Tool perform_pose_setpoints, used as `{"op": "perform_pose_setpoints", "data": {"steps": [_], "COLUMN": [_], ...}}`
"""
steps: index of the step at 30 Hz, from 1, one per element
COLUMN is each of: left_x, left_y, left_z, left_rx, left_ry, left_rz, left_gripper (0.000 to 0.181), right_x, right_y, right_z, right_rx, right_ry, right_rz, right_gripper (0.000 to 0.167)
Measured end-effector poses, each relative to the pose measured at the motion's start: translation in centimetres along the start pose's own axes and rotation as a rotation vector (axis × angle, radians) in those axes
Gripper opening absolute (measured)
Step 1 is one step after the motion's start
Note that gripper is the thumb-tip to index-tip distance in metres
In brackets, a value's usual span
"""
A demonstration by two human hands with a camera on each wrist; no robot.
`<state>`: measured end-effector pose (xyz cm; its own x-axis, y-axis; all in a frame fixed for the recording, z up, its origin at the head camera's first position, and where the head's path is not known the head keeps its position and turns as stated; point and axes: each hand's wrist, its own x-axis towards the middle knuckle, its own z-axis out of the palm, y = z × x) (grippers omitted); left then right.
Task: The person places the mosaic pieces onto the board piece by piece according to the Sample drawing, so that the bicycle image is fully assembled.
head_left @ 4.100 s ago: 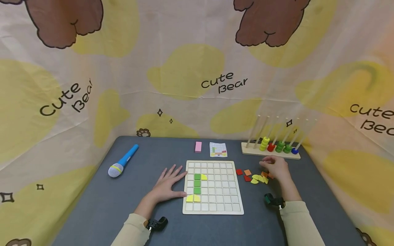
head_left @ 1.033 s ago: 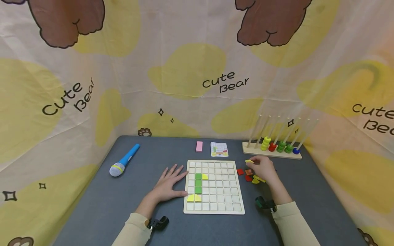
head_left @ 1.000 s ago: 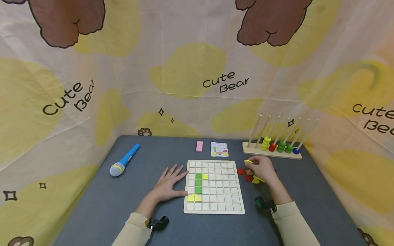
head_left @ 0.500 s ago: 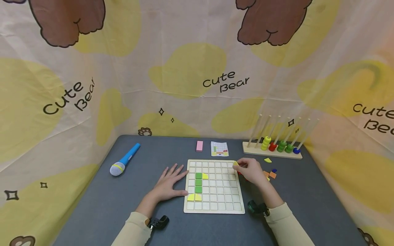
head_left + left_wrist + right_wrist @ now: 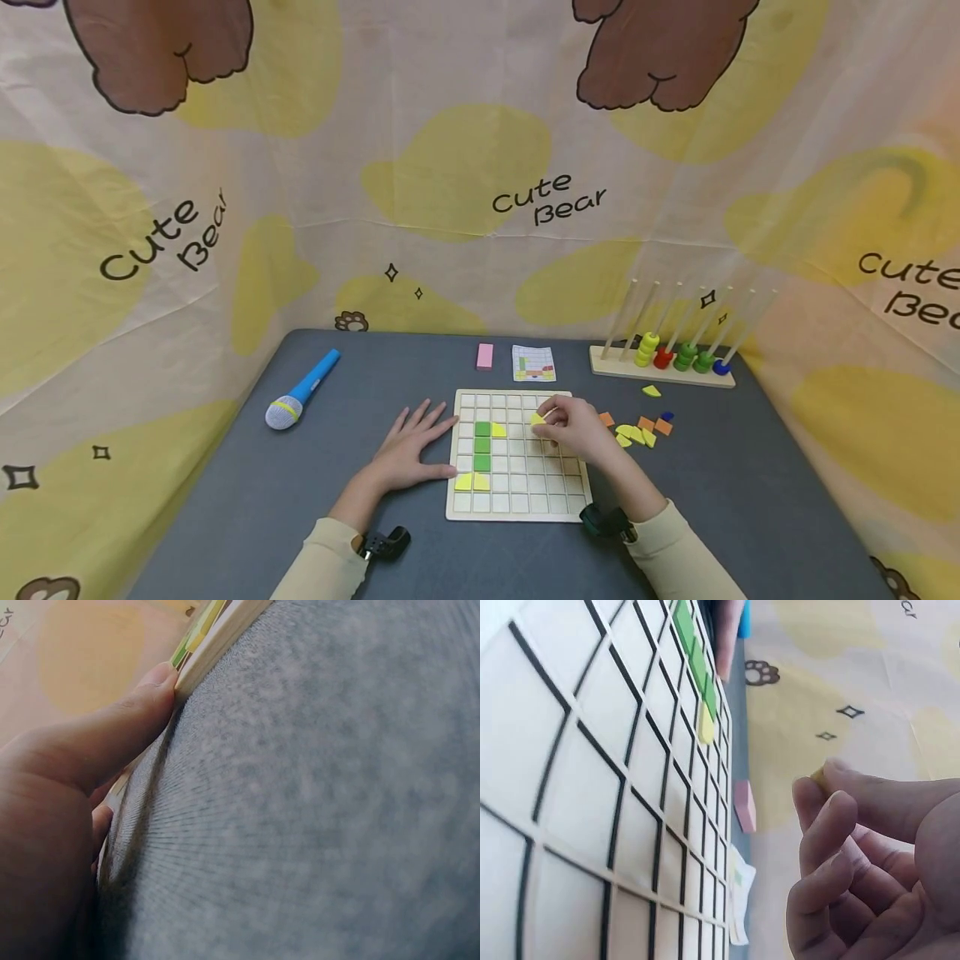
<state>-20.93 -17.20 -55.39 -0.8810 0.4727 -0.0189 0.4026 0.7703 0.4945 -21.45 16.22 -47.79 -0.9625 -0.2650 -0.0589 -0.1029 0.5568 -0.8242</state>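
Observation:
A white grid board (image 5: 517, 505) with a pale wooden rim lies on the grey table. Three green square tiles (image 5: 482, 445) stand in one column on it. One yellow quarter-round tile (image 5: 498, 430) sits right of the top green square, and two more yellow tiles (image 5: 472, 482) lie below the column. My left hand (image 5: 408, 454) is spread flat, its thumb and fingertips touching the board's left edge. Above the board's upper right part, my right hand (image 5: 576, 427) pinches a yellow tile (image 5: 537, 419) between thumb and index finger; the right wrist view shows only its edge.
Loose yellow tiles (image 5: 636, 435), orange tiles (image 5: 646, 423) and a blue tile (image 5: 667, 416) lie right of the board. Behind it are a pink block (image 5: 485, 357) and a pattern card (image 5: 533, 364). A bead rack (image 5: 660, 367) stands back right; a toy microphone (image 5: 302, 392) lies left.
My right hand has moved left from the loose tiles to over the board, carrying the yellow tile. Another yellow tile now lies near the bead rack. My left hand has stayed put.

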Motion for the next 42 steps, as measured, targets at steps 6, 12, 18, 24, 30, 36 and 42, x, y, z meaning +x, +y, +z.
{"op": "perform_pose_setpoints", "data": {"steps": [6, 12, 18, 24, 30, 36, 42], "left_x": [0.0, 0.0, 0.0, 0.0, -0.2, -0.3, -0.3], "left_y": [-0.1, 0.0, 0.2, 0.2, 0.2, 0.2, 0.2], "left_z": [0.2, 0.2, 0.0, 0.0, 0.0, -0.1, -0.1], "left_rx": [0.008, 0.018, 0.013, 0.013, 0.009, -0.004, 0.002], "left_ry": [0.0, -0.007, -0.005, -0.007, 0.006, 0.021, 0.029], "left_rz": [-0.001, -0.007, -0.01, -0.015, -0.008, 0.007, 0.014], "left_gripper": [0.092, 0.092, 0.092, 0.092, 0.091, 0.09, 0.089], "right_x": [0.0, -0.3, -0.4, -0.3, -0.6, -0.8, -1.1], "right_y": [0.0, -0.6, -1.9, -2.7, -3.2, -3.4, -3.7], "right_z": [1.7, 3.0, 4.3, 5.5, 6.9, 8.5, 9.8], "right_rx": [-0.029, -0.024, 0.066, -0.003, -0.055, -0.097, -0.149], "right_ry": [-0.017, -0.092, -0.165, -0.214, -0.243, -0.247, -0.232], "right_rz": [-0.034, -0.081, -0.079, -0.116, -0.139, -0.129, -0.128], "right_gripper": [0.016, 0.016, 0.012, 0.009, 0.009, 0.013, 0.014]}}
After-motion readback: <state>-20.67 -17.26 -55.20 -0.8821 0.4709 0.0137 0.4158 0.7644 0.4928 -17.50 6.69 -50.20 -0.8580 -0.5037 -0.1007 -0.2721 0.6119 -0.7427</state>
